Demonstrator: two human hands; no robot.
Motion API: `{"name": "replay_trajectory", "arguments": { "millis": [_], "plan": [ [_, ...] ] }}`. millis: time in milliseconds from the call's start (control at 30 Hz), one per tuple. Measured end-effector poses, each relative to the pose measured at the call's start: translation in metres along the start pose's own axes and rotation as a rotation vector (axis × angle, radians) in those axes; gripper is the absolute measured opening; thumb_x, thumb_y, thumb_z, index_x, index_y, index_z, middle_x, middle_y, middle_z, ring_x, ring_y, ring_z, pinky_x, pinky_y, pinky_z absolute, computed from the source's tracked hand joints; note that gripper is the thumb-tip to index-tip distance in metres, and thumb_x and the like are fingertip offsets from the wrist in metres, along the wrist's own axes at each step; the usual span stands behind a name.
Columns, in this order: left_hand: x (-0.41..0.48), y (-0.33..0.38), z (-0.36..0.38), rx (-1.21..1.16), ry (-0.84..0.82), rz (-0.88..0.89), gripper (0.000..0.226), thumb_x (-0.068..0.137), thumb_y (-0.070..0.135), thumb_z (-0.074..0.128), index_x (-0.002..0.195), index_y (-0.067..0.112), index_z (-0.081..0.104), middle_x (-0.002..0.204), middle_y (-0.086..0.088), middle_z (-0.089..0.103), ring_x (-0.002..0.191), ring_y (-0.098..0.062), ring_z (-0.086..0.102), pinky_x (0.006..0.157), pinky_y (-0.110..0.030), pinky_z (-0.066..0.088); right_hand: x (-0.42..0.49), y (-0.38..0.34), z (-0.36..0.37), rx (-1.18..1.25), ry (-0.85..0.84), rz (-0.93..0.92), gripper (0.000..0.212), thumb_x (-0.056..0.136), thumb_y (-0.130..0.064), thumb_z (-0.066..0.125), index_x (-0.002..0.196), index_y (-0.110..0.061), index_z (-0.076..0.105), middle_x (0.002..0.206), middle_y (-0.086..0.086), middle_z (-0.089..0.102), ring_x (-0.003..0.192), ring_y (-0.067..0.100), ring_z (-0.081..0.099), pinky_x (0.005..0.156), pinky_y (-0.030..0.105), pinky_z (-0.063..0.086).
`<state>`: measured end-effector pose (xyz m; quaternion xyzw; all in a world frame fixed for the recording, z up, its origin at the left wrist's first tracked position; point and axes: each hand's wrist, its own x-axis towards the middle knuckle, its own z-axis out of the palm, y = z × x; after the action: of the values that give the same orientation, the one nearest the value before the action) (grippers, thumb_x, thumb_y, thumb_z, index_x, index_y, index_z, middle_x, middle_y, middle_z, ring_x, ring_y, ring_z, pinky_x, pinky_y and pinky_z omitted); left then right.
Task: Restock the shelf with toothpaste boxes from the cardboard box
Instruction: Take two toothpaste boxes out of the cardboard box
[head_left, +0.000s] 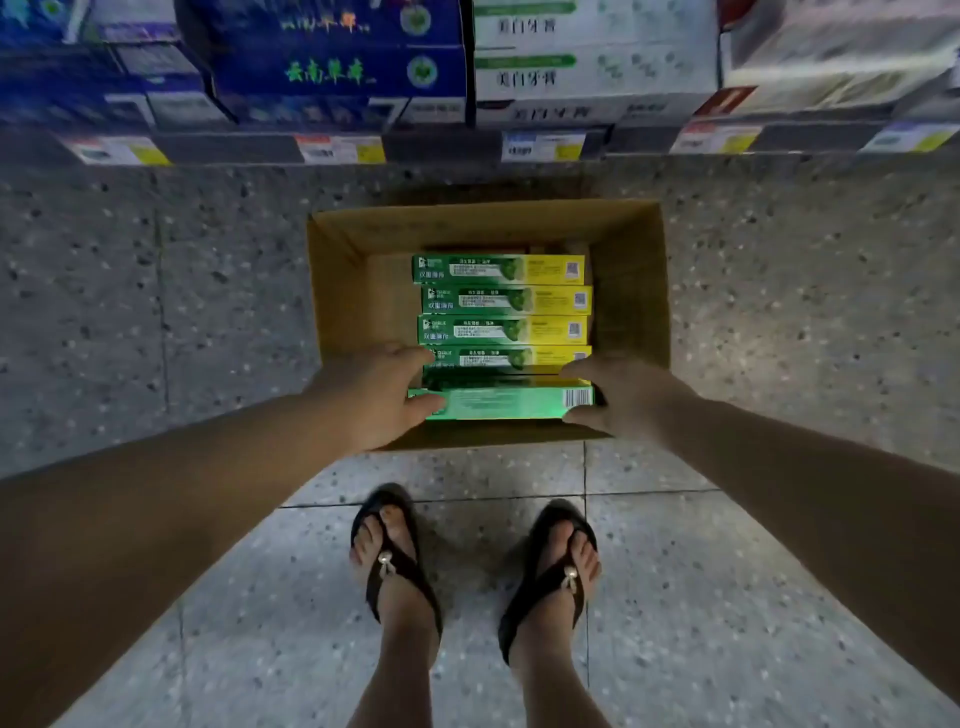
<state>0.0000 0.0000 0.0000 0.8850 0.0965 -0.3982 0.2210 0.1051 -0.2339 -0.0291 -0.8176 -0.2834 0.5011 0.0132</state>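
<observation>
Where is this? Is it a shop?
Probably a shop aisle: shelves stacked with boxed goods, price tags along the edge, and a cardboard box of toothpaste boxes on the floor.

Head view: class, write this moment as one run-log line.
stage: pick | left hand + right hand: gripping ends of nearest toothpaste box | cardboard box: on floor, more inside | shelf: ahead

A speckled grey tiled floor (156, 312) fills most of the frame. At the bottom centre, two feet in black flip-flop sandals (400, 566) stand side by side, each strap bearing a small pale bead. Along the top, paper price labels (340, 148) line a dark strip.
</observation>
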Motion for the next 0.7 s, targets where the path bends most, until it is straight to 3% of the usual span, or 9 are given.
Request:
{"name": "replay_trajectory", "arguments": {
  "millis": [200, 400, 500, 700],
  "plan": [
    [0.042, -0.017, 0.029, -0.020, 0.012, 0.006, 0.055, 0.092, 0.044, 0.043, 0.140, 0.020, 0.031, 0.147, -0.005, 0.038, 0.124, -0.025, 0.045, 0.090, -0.032, 0.041, 0.047, 0.011, 0.032, -0.157, -0.037, -0.056, 0.070, 0.082, -0.042, 0.061, 0.141, -0.027, 0.026, 0.144, 0.007, 0.039, 0.127, 0.029, 0.042, 0.098, 0.042, 0.044],
    [0.064, -0.038, 0.050, -0.013, 0.061, -0.022, 0.053, 0.094, 0.039, 0.042, 0.141, 0.019, 0.031, 0.148, -0.006, 0.036, 0.128, -0.026, 0.041, 0.100, -0.034, 0.038, 0.069, 0.017, 0.056, -0.278, 0.024, -0.152, 0.076, 0.084, -0.036, 0.057, 0.145, -0.025, 0.014, 0.146, 0.006, 0.036, 0.123, 0.026, 0.046, 0.093, 0.036, 0.046],
    [0.069, -0.040, 0.056, -0.059, 0.078, -0.041, 0.050, 0.094, 0.037, 0.042, 0.140, 0.019, 0.033, 0.147, -0.007, 0.038, 0.127, -0.027, 0.043, 0.098, -0.034, 0.038, 0.072, 0.021, 0.056, -0.214, 0.071, -0.129, 0.074, 0.083, -0.033, 0.057, 0.145, -0.026, 0.016, 0.142, 0.006, 0.040, 0.118, 0.026, 0.047, 0.091, 0.034, 0.043],
    [0.080, -0.041, 0.055, -0.270, 0.209, -0.135, 0.040, 0.097, 0.027, 0.037, 0.135, 0.018, 0.040, 0.137, -0.011, 0.048, 0.115, -0.027, 0.051, 0.087, -0.033, 0.040, 0.077, 0.025, 0.058, -0.058, 0.133, -0.083, 0.068, 0.081, -0.039, 0.063, 0.138, -0.026, 0.028, 0.141, 0.003, 0.040, 0.128, 0.025, 0.036, 0.100, 0.046, 0.042]
  ]
}}
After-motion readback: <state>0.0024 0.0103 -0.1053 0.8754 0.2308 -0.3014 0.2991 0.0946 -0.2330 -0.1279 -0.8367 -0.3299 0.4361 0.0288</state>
